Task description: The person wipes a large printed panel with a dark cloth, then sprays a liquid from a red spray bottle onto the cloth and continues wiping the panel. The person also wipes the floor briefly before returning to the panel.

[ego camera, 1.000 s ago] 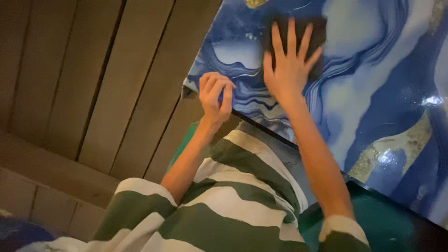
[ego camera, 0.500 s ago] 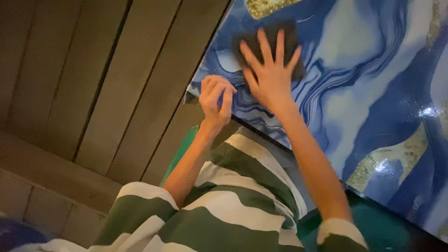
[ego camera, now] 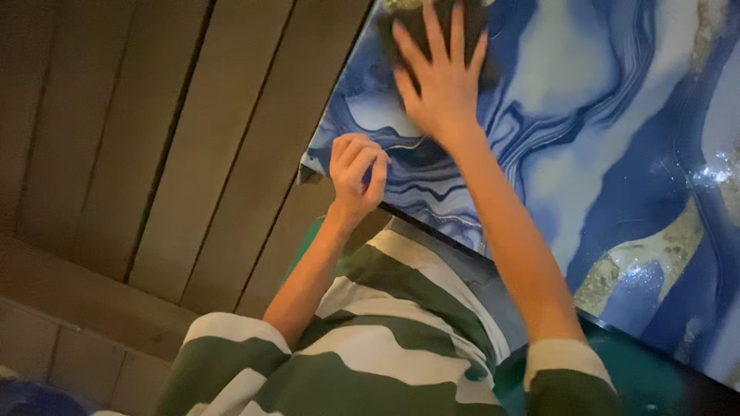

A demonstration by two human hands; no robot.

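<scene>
1. Two hands are on the desk (ego camera: 617,154), a glossy top swirled in blue, white and grey-gold.
2. The right hand (ego camera: 441,81) lies flat with fingers spread wide, released, palm pressed on a dark cloth (ego camera: 412,23).
3. The cloth sits near the desk's far left edge at the top of the view; most of it is hidden under the palm, and only dark patches show round the fingers.
4. The left hand (ego camera: 354,173) is clenched into a loose fist, fingers curled in, resting at the desk's near left corner. Whether it holds anything cannot be told.
5. The left hand is nearer the body, the right one stretched further out; the two are apart, with bare swirled surface between them.
6. Both arms come out of short sleeves of a green-and-white striped shirt (ego camera: 385,354) at the bottom of the view.
7. Wooden planks (ego camera: 154,139) fill the left side, beyond the desk's edge.
</scene>
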